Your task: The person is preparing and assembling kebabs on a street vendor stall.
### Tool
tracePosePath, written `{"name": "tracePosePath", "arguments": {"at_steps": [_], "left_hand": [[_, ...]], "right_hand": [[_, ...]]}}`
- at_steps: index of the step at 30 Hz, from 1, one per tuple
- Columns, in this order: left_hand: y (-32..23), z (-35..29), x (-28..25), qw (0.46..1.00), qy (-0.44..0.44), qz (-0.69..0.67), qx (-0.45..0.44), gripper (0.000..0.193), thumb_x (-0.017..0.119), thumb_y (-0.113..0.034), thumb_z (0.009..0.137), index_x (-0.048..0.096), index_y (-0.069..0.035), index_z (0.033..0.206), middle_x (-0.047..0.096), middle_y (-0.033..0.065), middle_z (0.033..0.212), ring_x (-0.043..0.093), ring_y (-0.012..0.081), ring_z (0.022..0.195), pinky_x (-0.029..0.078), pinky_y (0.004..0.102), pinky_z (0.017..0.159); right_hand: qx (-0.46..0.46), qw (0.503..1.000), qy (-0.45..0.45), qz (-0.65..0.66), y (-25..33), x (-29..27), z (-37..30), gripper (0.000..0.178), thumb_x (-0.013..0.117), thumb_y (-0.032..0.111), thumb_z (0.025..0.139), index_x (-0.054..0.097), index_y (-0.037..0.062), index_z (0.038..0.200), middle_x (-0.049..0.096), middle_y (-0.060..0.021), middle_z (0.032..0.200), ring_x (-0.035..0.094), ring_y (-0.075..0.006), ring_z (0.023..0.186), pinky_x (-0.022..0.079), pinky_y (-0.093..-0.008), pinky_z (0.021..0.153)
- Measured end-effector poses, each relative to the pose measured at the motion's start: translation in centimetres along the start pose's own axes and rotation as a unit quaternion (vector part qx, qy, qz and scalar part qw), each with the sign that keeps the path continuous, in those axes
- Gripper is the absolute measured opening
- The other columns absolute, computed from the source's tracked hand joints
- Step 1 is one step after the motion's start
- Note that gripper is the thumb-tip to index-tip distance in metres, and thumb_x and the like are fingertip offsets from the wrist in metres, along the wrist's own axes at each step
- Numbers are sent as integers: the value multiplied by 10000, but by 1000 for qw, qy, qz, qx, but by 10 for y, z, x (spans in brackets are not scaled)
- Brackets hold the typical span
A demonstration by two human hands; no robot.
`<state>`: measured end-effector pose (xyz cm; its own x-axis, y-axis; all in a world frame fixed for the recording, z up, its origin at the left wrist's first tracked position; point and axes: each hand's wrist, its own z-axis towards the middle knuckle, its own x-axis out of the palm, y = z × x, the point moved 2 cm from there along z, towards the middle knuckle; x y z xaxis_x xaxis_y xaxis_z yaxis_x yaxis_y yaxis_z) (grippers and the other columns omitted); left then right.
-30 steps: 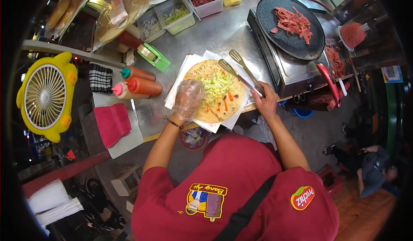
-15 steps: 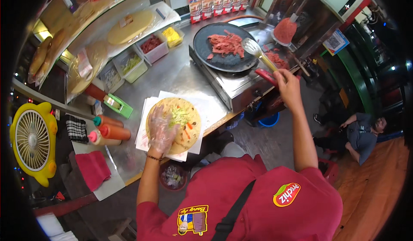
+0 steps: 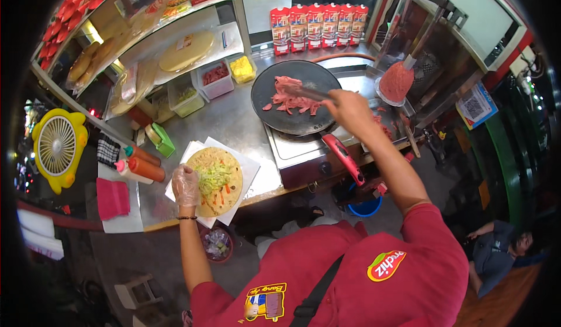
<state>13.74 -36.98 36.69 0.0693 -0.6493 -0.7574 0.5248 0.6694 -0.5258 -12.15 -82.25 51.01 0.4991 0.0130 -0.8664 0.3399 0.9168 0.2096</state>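
Note:
My bare right hand [image 3: 350, 114] is closed round a metal slotted turner [image 3: 312, 93], its head among the pink meat strips [image 3: 296, 105]. The strips lie on a round black griddle pan [image 3: 272, 117] with a red handle, set on a steel stove. My left hand [image 3: 186, 187], in a clear plastic glove, is at the left edge of a round flatbread [image 3: 225, 209]. Its fingers are curled in; whatever they pinch is hidden. Shredded lettuce [image 3: 213, 179] and orange-red strips or streaks lie on the flatbread, which rests on white paper sheets [image 3: 248, 175].
A cone of ground meat [image 3: 397, 82] stands right of the pan. Sauce bottles [image 3: 146, 169] and a green tape dispenser [image 3: 160, 141] are at the left. Behind are tubs of yellow pieces [image 3: 242, 69], dark red meat [image 3: 215, 80] and greens [image 3: 186, 100]. Red cartons [image 3: 315, 28] line the back.
My right hand has moved left over the pan, taking the turner into the meat. My left hand has shifted from over the flatbread to its left edge. The view has turned slightly.

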Motion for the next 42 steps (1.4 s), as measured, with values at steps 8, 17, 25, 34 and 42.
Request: {"name": "tracePosePath", "arguments": {"at_steps": [8, 17, 25, 34, 42], "left_hand": [[-23, -16, -8, 998, -52, -17, -26, 256, 711, -157, 920, 705, -7, 1128, 717, 207, 1080, 687, 365, 1014, 529, 435, 906], [-106, -76, -32, 993, -49, -72, -86, 784, 850, -288, 871, 487, 45, 1482, 513, 239, 1408, 510, 339, 1328, 434, 452, 1112], [-74, -156, -14, 970, -109, -115, -183, 324, 781, -236, 933, 681, 30, 1088, 656, 150, 933, 611, 256, 880, 509, 406, 820], [-32, -179, -43, 967, -117, -104, -200, 215, 708, -201, 952, 649, 6, 963, 650, 152, 910, 616, 320, 866, 502, 439, 826], [123, -339, 60, 895, -2, -278, -348, 60, 680, -90, 965, 667, -42, 999, 681, 67, 948, 636, 182, 820, 508, 335, 716]], "right_hand": [[-16, 998, 57, 38, -21, -18, 47, 296, 728, 338, 930, 757, 46, 976, 733, -205, 858, 706, -423, 855, 538, -530, 748], [-22, 999, -6, 42, -116, -19, 27, 406, 720, 421, 932, 758, 33, 1043, 740, -199, 939, 702, -423, 906, 538, -517, 811], [-3, 997, 29, 69, -37, 1, -10, 375, 735, 371, 932, 762, 32, 1091, 744, -213, 968, 707, -437, 913, 540, -518, 792], [-47, 998, 46, -2, 21, 5, 13, 345, 711, 390, 944, 755, 73, 1075, 743, -165, 873, 715, -411, 829, 553, -514, 739], [31, 999, 28, -29, -7, -8, 16, 384, 715, 427, 933, 767, 49, 976, 721, -227, 848, 696, -441, 849, 519, -544, 729]]}}
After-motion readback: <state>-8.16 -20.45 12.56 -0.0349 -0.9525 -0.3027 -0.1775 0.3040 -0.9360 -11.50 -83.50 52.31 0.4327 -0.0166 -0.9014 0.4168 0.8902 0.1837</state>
